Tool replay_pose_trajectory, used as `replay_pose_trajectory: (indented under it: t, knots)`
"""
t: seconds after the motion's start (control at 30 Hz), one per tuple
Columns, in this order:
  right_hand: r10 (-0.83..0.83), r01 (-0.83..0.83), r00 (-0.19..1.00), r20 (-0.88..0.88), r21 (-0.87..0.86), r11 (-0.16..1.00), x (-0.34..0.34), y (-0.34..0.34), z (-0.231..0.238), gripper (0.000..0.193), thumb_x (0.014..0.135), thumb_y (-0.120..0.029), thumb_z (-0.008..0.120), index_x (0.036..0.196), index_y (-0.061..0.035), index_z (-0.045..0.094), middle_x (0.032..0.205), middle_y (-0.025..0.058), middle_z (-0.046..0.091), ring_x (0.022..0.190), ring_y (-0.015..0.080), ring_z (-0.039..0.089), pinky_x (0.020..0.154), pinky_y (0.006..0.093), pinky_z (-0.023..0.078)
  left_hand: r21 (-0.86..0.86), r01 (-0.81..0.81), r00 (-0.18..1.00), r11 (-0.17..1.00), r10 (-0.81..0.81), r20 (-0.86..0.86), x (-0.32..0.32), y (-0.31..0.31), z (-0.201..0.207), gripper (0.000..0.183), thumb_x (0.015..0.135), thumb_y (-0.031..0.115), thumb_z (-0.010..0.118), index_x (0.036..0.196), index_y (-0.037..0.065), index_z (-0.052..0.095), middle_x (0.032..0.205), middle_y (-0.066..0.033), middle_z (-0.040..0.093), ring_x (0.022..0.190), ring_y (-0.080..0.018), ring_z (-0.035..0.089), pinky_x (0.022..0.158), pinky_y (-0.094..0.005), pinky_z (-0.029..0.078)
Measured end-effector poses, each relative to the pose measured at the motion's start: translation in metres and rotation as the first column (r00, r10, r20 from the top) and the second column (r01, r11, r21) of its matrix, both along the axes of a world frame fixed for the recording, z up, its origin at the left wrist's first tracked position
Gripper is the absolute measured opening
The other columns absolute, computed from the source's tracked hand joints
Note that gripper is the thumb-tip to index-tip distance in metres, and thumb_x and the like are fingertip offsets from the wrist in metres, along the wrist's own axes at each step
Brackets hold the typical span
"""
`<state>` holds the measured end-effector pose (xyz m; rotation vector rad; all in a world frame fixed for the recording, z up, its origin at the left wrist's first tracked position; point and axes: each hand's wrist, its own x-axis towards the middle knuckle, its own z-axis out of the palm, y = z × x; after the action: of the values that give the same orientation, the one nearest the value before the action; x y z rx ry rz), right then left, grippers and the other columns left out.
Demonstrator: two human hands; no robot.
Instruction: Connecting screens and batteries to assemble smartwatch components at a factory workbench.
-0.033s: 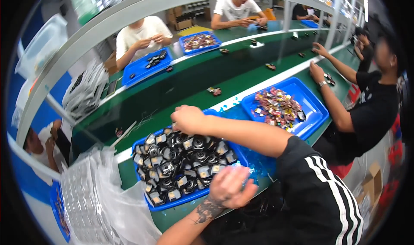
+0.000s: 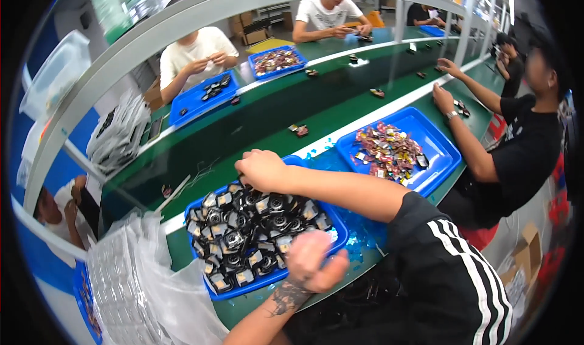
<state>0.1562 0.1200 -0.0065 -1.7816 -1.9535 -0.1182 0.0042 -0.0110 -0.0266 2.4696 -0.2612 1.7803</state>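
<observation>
A blue tray (image 2: 344, 223) in front of me is heaped with small black parts (image 2: 234, 240) that have round, lens-like rings and pale square patches. Over the tray's far side, my right hand (image 2: 263, 170) is bent down with curled fingers among the parts. Its fingertips are mostly hidden, so what they grip cannot be made out. My left hand (image 2: 315, 263), slightly blurred, hovers above the tray's near right corner. Its thumb stands apart from the fingers and nothing shows in it.
Right of my tray lies another blue tray (image 2: 447, 160) of small pinkish and gold pieces. A green conveyor belt (image 2: 255, 139) carries scattered parts beyond. Clear plastic blister trays (image 2: 125, 278) are stacked at left. Co-workers sit across and at right (image 2: 517, 138); a metal frame (image 2: 182, 13) arches overhead.
The view has shifted slightly. My left hand has moved a little to the left over the tray; my right hand remains at the far side with fingers curled.
</observation>
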Motion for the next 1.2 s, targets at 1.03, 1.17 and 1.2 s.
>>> replay_pose_trajectory:
  t: [1.03,1.17,1.2]
  knots:
    - [-0.375,0.381,0.863,-0.339,-0.052,0.923,0.183,-0.221,0.044,0.015,0.084,-0.012,0.069,0.092,-0.0001,0.072,0.077,0.0093,0.07,0.071,0.0143,0.063,0.069,0.0298,0.052,-0.93,0.186,0.889,-0.316,-0.349,0.296,0.011,0.028,0.032,0.017,0.095,0.006,0.055,0.11,0.006,0.047,0.102,-0.0157,0.063,0.091,-0.0284,0.069,0.066,-0.0323,0.06]
    - [-0.436,0.432,0.779,-0.45,-0.119,0.894,0.193,-0.255,0.044,0.016,0.081,-0.014,0.074,0.089,-0.0008,0.072,0.076,0.0064,0.069,0.069,0.0108,0.061,0.067,0.0274,0.05,-0.952,0.134,0.874,-0.274,-0.421,0.244,0.012,0.023,0.042,0.016,0.095,0.004,0.054,0.109,0.005,0.047,0.102,-0.0157,0.063,0.074,-0.0218,0.067,0.052,-0.0261,0.055]
    - [-0.452,0.45,0.782,-0.43,-0.114,0.886,0.191,-0.258,0.047,0.015,0.081,-0.014,0.074,0.088,-0.0008,0.071,0.076,0.0058,0.069,0.069,0.0107,0.061,0.067,0.0271,0.05,-0.96,0.105,0.88,-0.258,-0.425,0.21,0.011,0.023,0.043,0.017,0.094,0.003,0.054,0.11,0.004,0.048,0.103,-0.0153,0.063,0.067,-0.0189,0.065,0.048,-0.0234,0.052]
